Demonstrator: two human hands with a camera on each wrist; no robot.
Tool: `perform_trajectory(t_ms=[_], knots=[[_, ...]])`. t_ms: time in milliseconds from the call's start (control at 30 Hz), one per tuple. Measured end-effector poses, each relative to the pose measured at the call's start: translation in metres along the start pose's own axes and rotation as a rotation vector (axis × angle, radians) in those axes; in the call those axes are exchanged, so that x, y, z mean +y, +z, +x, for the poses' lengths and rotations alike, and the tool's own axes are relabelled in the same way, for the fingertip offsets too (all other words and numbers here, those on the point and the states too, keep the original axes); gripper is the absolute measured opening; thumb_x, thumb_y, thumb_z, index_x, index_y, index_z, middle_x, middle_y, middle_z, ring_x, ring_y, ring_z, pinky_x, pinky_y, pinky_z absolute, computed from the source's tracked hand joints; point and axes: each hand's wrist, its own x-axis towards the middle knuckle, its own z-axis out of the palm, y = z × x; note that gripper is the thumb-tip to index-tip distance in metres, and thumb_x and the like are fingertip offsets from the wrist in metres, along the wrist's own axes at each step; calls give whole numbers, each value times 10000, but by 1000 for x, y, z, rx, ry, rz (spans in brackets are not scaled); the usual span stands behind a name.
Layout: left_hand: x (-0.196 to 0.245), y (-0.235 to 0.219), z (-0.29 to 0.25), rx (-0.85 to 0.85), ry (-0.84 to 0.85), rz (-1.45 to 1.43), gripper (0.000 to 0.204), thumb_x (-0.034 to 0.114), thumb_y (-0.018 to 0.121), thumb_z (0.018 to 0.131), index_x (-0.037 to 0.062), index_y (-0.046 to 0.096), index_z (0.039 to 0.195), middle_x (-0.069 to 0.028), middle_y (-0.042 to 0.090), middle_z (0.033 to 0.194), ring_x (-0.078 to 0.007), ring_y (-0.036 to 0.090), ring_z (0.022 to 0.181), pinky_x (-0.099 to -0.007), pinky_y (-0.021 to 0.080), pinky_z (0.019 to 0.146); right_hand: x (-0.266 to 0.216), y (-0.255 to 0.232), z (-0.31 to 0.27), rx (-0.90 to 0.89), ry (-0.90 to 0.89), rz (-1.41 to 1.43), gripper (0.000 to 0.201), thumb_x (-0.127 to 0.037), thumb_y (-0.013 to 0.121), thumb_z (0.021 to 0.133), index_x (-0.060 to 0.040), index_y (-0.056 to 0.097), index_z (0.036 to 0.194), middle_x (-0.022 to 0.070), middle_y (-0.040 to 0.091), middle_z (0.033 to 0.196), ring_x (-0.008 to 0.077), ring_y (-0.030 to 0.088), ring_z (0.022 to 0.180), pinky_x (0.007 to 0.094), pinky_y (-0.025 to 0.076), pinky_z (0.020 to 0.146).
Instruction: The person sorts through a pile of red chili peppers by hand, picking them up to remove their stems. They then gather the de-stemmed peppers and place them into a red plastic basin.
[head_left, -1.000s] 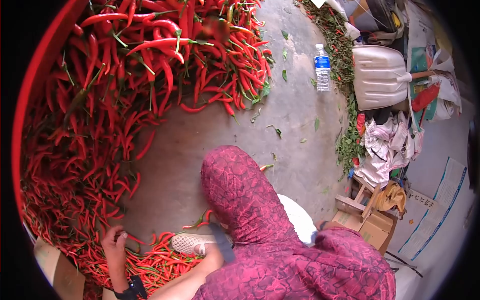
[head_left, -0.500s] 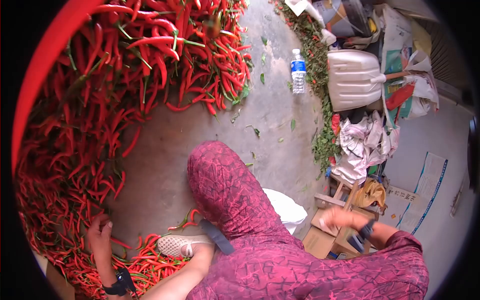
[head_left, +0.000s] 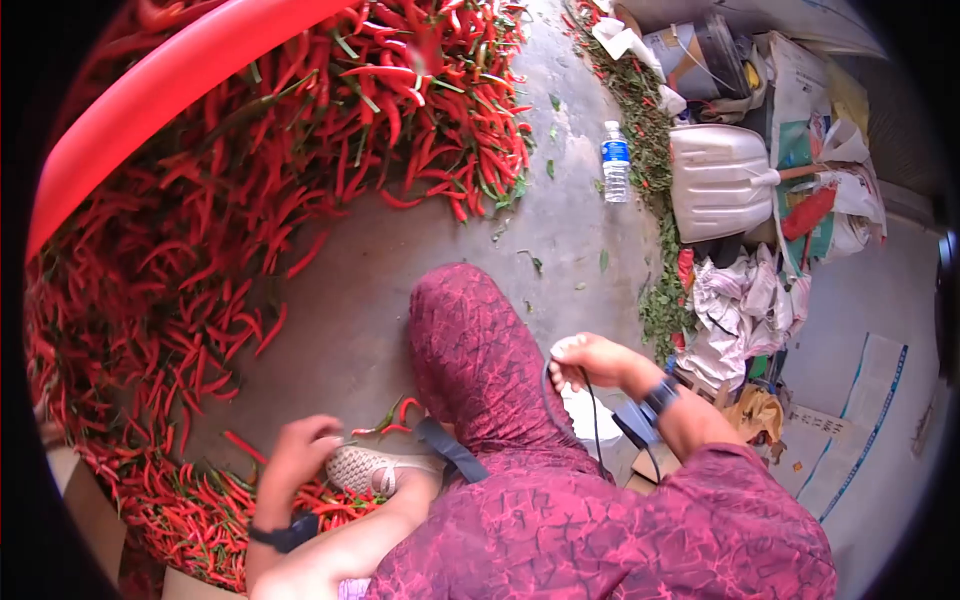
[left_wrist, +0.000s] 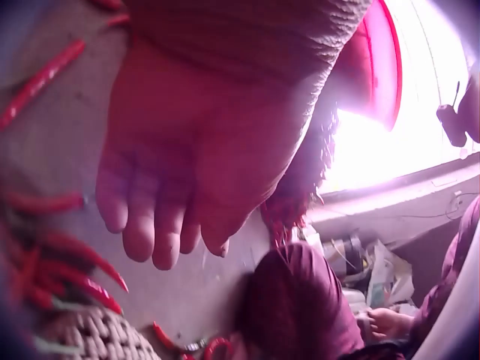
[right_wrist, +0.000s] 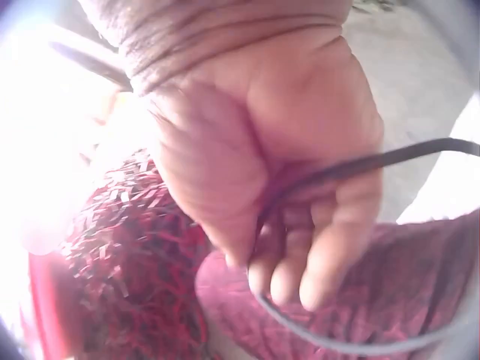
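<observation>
My right hand (head_left: pixel 595 362) is over the lap beside the raised knee, fingers curled round a thin black cable (right_wrist: pixel 405 152). In the head view the cable hangs in loops by the thigh. Loosely bent and holding nothing, my left hand (head_left: pixel 298 450) hovers beside a beige woven shoe (head_left: pixel 372 470). Its palm and relaxed fingers (left_wrist: pixel 139 232) fill much of the left wrist view, above grey floor. Red chili peppers (head_left: pixel 290 540) lie loose around the shoe, below that hand.
A big heap of red chilies (head_left: pixel 210 220) covers the left side under a red curved edge (head_left: pixel 170 110). Across the floor stand a water bottle (head_left: pixel 615 165), a white shovel (head_left: pixel 722 185), crumpled sacks (head_left: pixel 740 310) and a strip of leaves (head_left: pixel 665 310).
My right hand has come from beyond the right side in to the knee and now holds the black cable. My left hand has moved right, from the chilies toward the shoe.
</observation>
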Motion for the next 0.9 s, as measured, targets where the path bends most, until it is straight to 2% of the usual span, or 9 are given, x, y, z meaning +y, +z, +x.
perform_trajectory(t_ms=[67,267,400,500,600,733,800,833,900], knots=[[-3,21,20,-248,31,48,283,157,646,797,26,668,1047,-110,693,863,-182,652,798,-331,515,738,11,-33,49,-305,96,176,210,-239,546,959,-61,628,883,34,665,759,150,649,658,269,523,553],[-8,54,50,-351,174,598,332,296,664,796,123,682,1078,-192,674,988,-347,646,906,-449,492,828,5,-19,75,-45,20,-103,243,-337,591,919,-152,662,1061,-26,669,1002,138,615,891,407,494,768],[18,55,36,21,271,619,432,263,684,759,98,629,1155,-207,633,1109,-374,599,1013,-445,472,883,6,-36,120,-8,35,-201,282,-338,656,872,-154,663,1086,-32,659,1076,157,576,1006,414,457,846],[7,14,36,575,448,531,539,214,708,718,20,573,1202,-223,603,1151,-382,559,1082,-455,443,942,-27,-18,99,109,-405,-190,245,-300,674,864,-108,670,1015,14,646,1109,148,567,1016,382,474,823],[27,-28,20,746,199,311,427,192,665,769,0,608,1145,-208,637,1119,-338,619,1012,-397,487,881,-44,-18,98,163,-366,-540,238,-292,642,884,-77,651,986,25,679,1056,157,620,923,341,504,777],[23,12,25,168,285,306,292,180,650,798,38,665,1053,-166,686,985,-286,661,889,-373,509,824,-28,-27,105,134,114,-871,283,-329,567,920,-71,647,1005,77,694,974,253,683,828,424,554,666],[4,54,39,-258,125,65,350,221,660,824,50,645,1130,-150,683,1032,-278,652,952,-371,499,859,-9,-36,125,66,207,-1019,284,-336,545,918,-89,650,1013,99,698,963,281,690,807,429,549,641],[-3,70,43,-328,338,207,396,228,656,838,55,614,1191,-159,665,1089,-281,633,1011,-388,481,897,-2,-43,139,2,174,-1144,285,-344,546,906,-98,654,1002,109,696,954,290,686,803,430,542,634],[-21,86,59,-408,213,125,558,283,669,834,66,499,1319,-197,641,1126,-286,600,1089,-395,458,949,-1,-66,182,-250,-296,-1577,286,-359,547,883,-116,663,980,129,691,936,308,678,796,430,530,620]])
